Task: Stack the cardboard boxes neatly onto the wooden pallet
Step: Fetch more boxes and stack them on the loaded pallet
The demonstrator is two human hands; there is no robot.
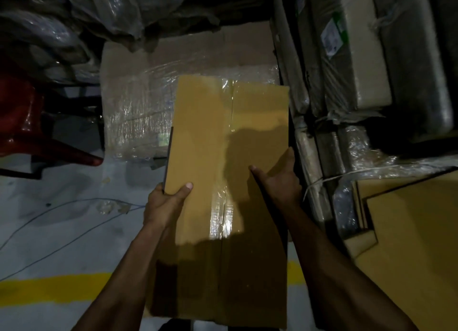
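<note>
Grey warehouse floor (62, 231) lay below. Both hands gripped one taped cardboard box (223, 169) in the air: left hand (164, 204) curled round its left edge, right hand (280, 179) round its right. Beyond the grip sat a shrink-wrapped load (138, 112). No pallet was visible; stacking looked unfinished.

Dim, uneven light falls from above, glaring off the tape (224, 221) on the box (198, 137) and off the wrap (138, 107) behind, while a hard shadow darkens the box's near half, and wide-angle edges bend and blur.
</note>
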